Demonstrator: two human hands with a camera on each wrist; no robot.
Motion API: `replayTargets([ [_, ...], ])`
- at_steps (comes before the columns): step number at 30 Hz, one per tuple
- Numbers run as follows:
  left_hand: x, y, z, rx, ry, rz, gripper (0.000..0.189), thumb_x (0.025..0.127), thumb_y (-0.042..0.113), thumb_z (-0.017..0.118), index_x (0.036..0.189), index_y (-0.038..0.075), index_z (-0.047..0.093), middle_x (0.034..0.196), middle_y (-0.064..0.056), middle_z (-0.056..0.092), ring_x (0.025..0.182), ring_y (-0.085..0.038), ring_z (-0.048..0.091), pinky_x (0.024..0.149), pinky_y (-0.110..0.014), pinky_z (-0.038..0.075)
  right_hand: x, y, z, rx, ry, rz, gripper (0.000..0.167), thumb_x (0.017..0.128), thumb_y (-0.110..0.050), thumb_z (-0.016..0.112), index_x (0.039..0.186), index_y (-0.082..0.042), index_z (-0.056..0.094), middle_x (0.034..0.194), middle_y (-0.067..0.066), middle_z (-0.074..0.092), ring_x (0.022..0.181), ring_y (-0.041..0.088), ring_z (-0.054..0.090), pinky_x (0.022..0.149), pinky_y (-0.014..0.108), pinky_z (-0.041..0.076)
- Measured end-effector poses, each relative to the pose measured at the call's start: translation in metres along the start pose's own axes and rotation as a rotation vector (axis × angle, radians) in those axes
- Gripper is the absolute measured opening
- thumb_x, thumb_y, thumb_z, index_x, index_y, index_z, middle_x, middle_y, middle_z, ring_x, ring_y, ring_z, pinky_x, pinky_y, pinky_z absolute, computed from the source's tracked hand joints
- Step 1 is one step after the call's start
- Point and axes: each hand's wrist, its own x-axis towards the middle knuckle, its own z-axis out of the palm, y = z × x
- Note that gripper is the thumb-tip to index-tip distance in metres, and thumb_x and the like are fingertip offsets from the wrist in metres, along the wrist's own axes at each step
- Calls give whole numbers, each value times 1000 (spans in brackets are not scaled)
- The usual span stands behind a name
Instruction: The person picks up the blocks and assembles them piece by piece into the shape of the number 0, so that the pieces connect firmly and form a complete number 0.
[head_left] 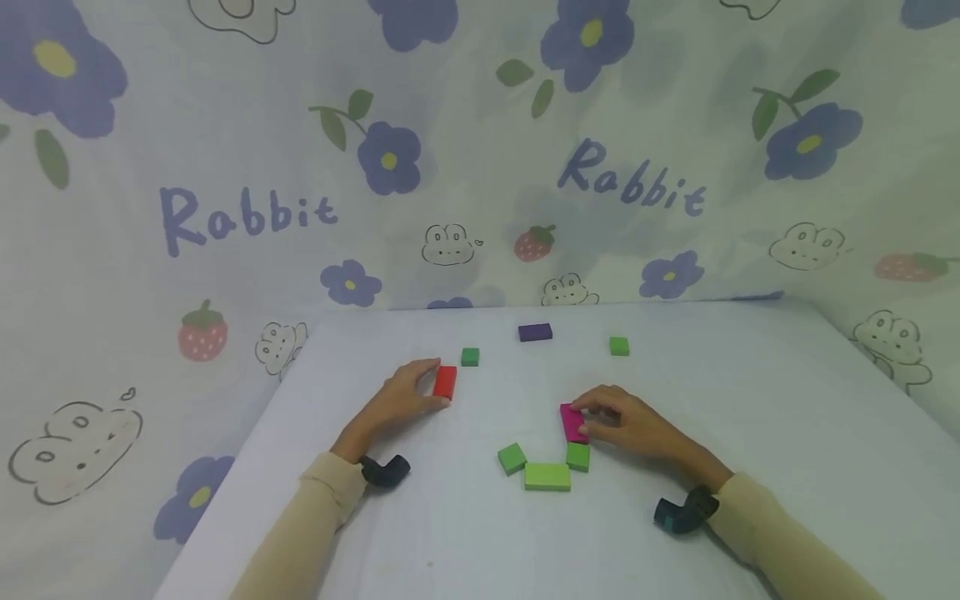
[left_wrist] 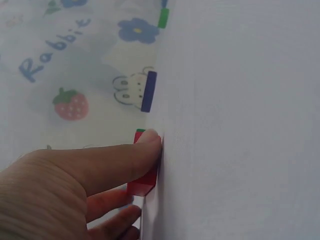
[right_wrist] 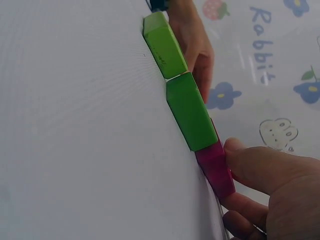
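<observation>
My left hand (head_left: 405, 396) pinches a red block (head_left: 445, 382) on the white table, with the thumb at its near end and a finger at its far end. In the left wrist view the thumb covers part of this red block (left_wrist: 145, 185). To the right, my right hand (head_left: 622, 422) grips a magenta block (head_left: 573, 422) between thumb and fingers. The magenta block's near end meets a small green block (head_left: 578, 457). That one stands at the corner of a light green oblong block (head_left: 547, 477), and another green block (head_left: 512, 458) sits tilted at the oblong's left corner.
Farther back on the table (head_left: 750, 400) lie a dark green block (head_left: 470, 357), a purple block (head_left: 535, 332) and a light green block (head_left: 618, 346). A printed cloth (head_left: 480, 167) hangs behind the table's back edge. Dark bands (head_left: 386, 472) sit on both wrists.
</observation>
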Motion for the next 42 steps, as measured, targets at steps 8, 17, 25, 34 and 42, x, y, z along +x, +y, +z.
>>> replayTargets([
  [8, 0, 3, 2, -8, 12, -35, 75, 85, 42, 77, 148, 16, 45, 157, -13, 40, 148, -36, 29, 117, -66, 21, -2, 4, -2, 1, 17, -29, 34, 91, -22, 73, 124, -28, 66, 122, -9, 63, 105, 11, 55, 92, 28, 50],
  [17, -12, 10, 0, -125, 37, -29, 71, 84, 39, 78, 143, 11, 50, 127, -14, 63, 119, -31, 58, 100, -50, 50, 0, 1, -2, 10, -4, -27, 34, 91, -23, 73, 124, -26, 66, 123, -8, 63, 107, 12, 54, 93, 29, 50],
  [25, -17, 21, 5, -73, 4, 37, 64, 84, 27, 76, 140, 5, 54, 111, -10, 64, 99, -23, 58, 77, -32, 55, 0, 2, -3, 5, 2, -24, 34, 91, -22, 73, 124, -26, 67, 123, -8, 63, 107, 12, 54, 93, 29, 50],
  [34, -16, 21, 6, -18, -15, 58, 64, 86, 23, 76, 142, 6, 53, 105, -8, 63, 94, -20, 59, 77, -31, 56, -1, 0, -3, 6, 5, -18, 34, 91, -22, 73, 125, -25, 67, 124, -7, 63, 108, 12, 54, 93, 29, 51],
  [42, -18, 23, 5, -86, -25, 87, 65, 84, 32, 80, 141, 11, 55, 120, -7, 63, 96, -18, 59, 80, -30, 53, 0, 1, -2, 13, 5, -24, 34, 91, -22, 73, 124, -23, 67, 124, -5, 64, 109, 15, 55, 95, 31, 51],
])
